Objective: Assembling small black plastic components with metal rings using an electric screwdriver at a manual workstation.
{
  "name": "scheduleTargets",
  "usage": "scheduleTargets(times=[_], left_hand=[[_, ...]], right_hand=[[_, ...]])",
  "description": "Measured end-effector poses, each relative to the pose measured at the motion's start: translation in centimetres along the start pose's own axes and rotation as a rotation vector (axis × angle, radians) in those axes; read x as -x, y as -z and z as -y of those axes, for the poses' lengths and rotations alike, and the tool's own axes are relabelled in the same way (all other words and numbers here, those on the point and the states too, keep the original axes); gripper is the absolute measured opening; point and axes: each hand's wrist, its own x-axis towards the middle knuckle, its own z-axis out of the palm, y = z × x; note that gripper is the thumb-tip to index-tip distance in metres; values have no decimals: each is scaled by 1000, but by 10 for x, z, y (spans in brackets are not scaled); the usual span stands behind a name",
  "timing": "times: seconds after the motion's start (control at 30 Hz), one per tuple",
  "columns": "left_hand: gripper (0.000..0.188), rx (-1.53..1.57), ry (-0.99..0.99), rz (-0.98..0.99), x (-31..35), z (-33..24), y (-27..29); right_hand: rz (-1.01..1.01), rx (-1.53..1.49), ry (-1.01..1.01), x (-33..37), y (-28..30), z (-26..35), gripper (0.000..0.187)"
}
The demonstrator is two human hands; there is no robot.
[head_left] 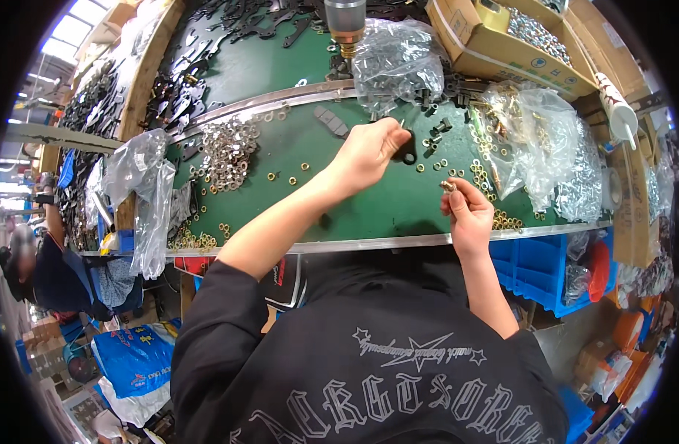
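Note:
My left hand point(370, 154) is closed over the middle of the green bench top, pinching a small black metal plate point(409, 157) with a hole at its end. A thin shiny tip sticks up by its fingertips; I cannot make out what it belongs to. To the right and nearer me, my right hand point(470, 216) holds a small brass-coloured bolt point(448, 186) between thumb and fingers. Loose brass nuts point(419, 168) and black bushings point(441, 126) lie around and beyond the hands. A grey flat block point(330, 120) rests left of my left hand.
A power driver point(346, 26) hangs above the far side. Left lies a pile of silver washers point(229, 154). Clear plastic bags point(398, 63) of parts stand behind and to the right. A cardboard box point(502, 55) of screws is back right; a blue crate point(533, 270) sits below the bench edge.

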Motion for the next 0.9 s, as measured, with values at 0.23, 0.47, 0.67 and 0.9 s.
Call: scheduleTargets(times=[0.23,0.47,0.67,0.9], left_hand=[[18,1106,472,115,29,-56,-16],[19,1085,401,-4,55,-68,-28],[19,1317,472,-135,61,-62,-34],[19,1388,481,-202,67,-55,-33]], right_hand=[[116,-54,118,7,-30,27,23],[277,-277,-143,17,-36,46,21],[444,53,-303,10,-41,53,24],[406,182,-179,14,-57,53,20]])
